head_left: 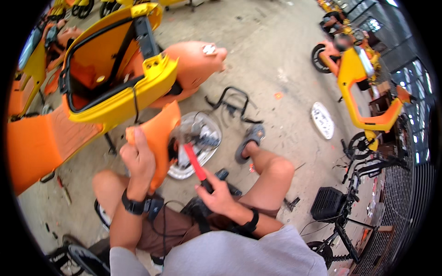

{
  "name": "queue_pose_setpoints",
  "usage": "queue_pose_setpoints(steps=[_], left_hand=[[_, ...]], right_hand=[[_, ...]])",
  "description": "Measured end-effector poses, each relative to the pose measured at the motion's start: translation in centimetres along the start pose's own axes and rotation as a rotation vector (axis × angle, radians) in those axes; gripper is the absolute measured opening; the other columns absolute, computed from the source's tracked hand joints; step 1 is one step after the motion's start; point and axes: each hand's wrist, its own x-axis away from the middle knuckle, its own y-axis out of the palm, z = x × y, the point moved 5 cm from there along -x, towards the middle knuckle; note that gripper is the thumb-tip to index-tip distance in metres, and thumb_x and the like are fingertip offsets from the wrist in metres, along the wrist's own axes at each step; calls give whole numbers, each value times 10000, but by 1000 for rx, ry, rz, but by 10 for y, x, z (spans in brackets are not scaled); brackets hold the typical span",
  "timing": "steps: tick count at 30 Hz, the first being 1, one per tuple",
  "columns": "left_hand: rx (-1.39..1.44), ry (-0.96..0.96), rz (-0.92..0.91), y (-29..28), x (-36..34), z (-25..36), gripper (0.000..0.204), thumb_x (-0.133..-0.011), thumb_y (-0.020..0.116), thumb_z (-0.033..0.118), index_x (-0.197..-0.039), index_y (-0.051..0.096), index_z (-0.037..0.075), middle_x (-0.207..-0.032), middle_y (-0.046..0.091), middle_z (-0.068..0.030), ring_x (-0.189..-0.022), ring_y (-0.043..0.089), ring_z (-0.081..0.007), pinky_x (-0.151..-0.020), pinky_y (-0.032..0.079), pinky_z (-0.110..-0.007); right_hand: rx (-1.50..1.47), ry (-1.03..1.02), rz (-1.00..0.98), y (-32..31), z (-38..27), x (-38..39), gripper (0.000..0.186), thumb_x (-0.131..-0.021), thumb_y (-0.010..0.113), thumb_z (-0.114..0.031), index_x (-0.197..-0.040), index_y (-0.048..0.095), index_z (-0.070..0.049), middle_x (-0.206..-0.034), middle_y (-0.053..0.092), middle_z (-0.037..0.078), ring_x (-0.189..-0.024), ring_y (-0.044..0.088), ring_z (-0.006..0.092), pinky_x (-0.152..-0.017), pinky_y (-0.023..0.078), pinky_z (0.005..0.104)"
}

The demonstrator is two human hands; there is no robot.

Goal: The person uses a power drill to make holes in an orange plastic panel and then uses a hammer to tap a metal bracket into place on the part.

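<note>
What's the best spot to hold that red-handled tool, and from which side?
Probably the black near end of the red-handled tool, coming from the person's right: its slim, straight handle slants that end toward the body, where the right hand holds it, while its other end is by the orange panel.

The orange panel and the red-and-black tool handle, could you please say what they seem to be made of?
Orange panel: probably moulded plastic, smooth satin finish, judging by its thin, curved shell. Red-and-black tool handle: perhaps smooth plastic or rubber, from its solid colours; which is unclear.
</note>
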Motion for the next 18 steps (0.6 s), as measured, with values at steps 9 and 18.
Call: queue_pose_setpoints(steps=[9, 18], left_hand=[[232, -352, 73, 4, -4, -4, 582, -1030, 498, 322, -550, 446, -4, -508, 426, 54, -487, 337, -35, -428, 238, -283], [292, -399, 75, 0, -9, -14, 549, -1021, 516, 336, -562, 498, 36, -546, 446, 68, -512, 343, -15, -446, 245, -248]], right_hand=[[51, 9, -35, -5, -11, 1, 559, -882, 673, -106, -1386, 449, -15, -616, 512, 59, -563, 495, 90, -542, 425, 273], [48, -83, 14, -1, -13, 7, 552, -847, 697, -38, -1357, 492, 8, -682, 548, 37, -598, 493, 68, -573, 451, 240]])
